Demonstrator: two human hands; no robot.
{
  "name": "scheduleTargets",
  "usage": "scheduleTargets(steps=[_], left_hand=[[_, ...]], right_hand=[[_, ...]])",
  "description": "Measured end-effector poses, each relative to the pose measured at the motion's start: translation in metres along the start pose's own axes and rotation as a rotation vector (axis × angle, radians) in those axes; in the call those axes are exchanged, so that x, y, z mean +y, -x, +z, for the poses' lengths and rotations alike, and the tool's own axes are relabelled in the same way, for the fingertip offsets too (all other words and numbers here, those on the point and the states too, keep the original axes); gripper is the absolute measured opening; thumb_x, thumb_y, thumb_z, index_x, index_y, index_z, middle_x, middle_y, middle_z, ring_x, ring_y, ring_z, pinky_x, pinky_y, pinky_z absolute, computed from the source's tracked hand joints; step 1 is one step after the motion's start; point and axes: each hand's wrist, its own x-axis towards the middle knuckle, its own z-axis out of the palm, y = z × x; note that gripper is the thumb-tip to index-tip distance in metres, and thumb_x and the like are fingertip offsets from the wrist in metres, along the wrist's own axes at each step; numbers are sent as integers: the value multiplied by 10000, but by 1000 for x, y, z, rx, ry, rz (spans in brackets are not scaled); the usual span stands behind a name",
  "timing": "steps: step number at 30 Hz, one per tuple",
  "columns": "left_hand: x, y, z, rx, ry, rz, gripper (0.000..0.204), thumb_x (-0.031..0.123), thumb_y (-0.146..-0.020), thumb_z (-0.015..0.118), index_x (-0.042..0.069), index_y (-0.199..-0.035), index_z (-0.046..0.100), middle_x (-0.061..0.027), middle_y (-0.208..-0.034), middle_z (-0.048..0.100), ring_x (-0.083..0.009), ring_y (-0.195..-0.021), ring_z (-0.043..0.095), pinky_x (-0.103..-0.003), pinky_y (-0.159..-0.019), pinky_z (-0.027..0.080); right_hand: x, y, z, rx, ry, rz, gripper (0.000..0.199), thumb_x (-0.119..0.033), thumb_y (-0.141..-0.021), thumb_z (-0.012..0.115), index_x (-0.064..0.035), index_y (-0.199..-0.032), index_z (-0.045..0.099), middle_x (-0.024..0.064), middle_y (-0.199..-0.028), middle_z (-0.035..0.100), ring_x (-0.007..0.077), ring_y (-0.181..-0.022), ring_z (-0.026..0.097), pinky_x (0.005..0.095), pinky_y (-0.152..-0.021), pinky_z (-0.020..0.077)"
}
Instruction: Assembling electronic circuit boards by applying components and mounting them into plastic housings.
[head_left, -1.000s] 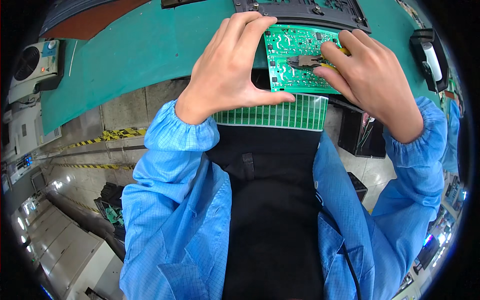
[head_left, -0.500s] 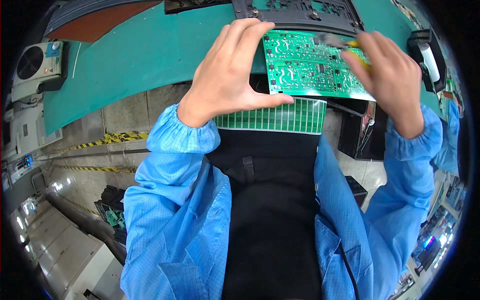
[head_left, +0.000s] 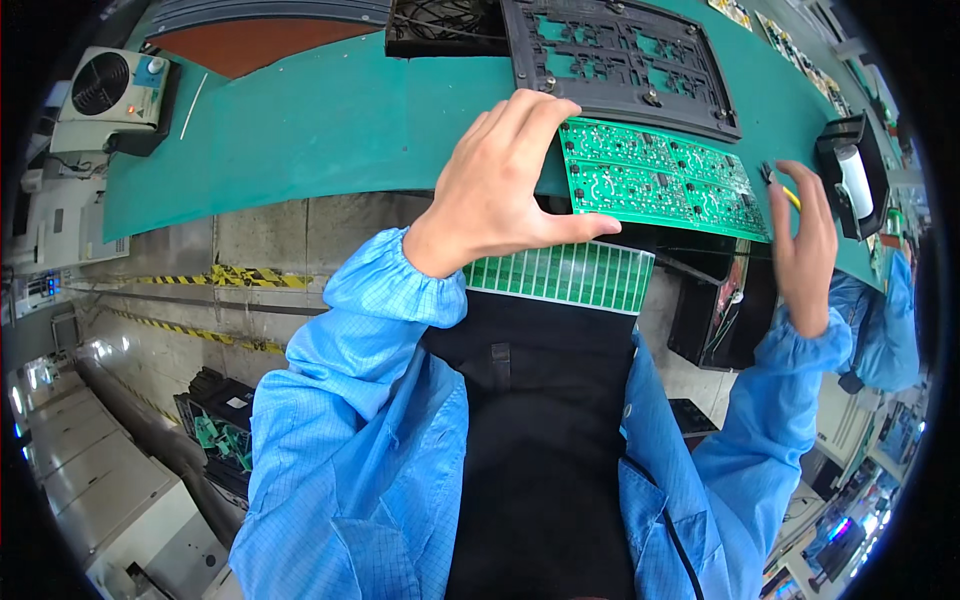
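My left hand (head_left: 495, 185) grips the left end of a green circuit board (head_left: 665, 185), fingers at the far edge and thumb at the near one. The board is densely populated with small parts and tilted toward me. Off its right end is my right hand (head_left: 808, 245), its thumb and fingers around a yellow-handled tool (head_left: 793, 198) with a dark head, which looks like small cutters. The fingers partly hide the handles. Below the board, a green panel with a pale grid (head_left: 565, 272) lies at my lap.
A black fixture tray (head_left: 630, 70) with cutouts rests on the green-topped bench (head_left: 330, 130) behind the board. A fan unit (head_left: 110, 95) stands far left, a black holder with a white roll (head_left: 853, 178) at the right. Black boxes (head_left: 715, 315) sit below the bench edge.
My right hand has moved the yellow-handled cutters from above the board to beyond its right end. The left hand still grips the board; the view has shifted.
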Motion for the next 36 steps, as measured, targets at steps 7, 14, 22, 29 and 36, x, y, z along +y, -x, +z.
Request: scheduleTargets(steps=[7,14,22,29,36], left_hand=[[1,7,0,88,-52,-24,766,540,-662,884,24,-1174,643,-159,-1160,622,-348,-989,661,-430,-834,542],[-16,17,-33,290,195,-67,723,571,-807,819,29,-1246,630,-79,-1016,611,-158,-733,515,-285,-631,469],[-94,38,-122,412,284,-528,217,191,-1020,634,4,-1130,626,11,-758,612,-37,-671,518,-222,-554,390],[-89,33,-106,317,353,-537,147,150,-1017,653,5,-1013,627,74,-691,541,4,-616,410,-222,-529,306],[-86,33,-113,316,485,-564,146,153,-1021,649,9,-1014,626,67,-745,567,6,-665,447,-202,-574,342]], right_hand=[[-55,-17,18,-194,83,-565,484,6,-777,735,-8,-1250,633,167,-1257,668,369,-1111,678,437,-922,551],[-61,-50,1,48,-56,-652,375,50,-789,731,17,-1159,676,178,-1082,734,356,-975,739,396,-843,598],[-150,-201,66,-201,-706,-468,333,-181,-1009,671,22,-1264,603,108,-934,701,151,-779,601,314,-682,488],[-190,-264,154,-79,-800,-531,379,-221,-985,681,53,-1238,617,205,-1058,726,263,-911,682,379,-809,533],[-220,-279,168,11,-816,-558,364,-258,-1003,650,40,-1208,607,223,-966,711,316,-820,689,448,-733,523]])
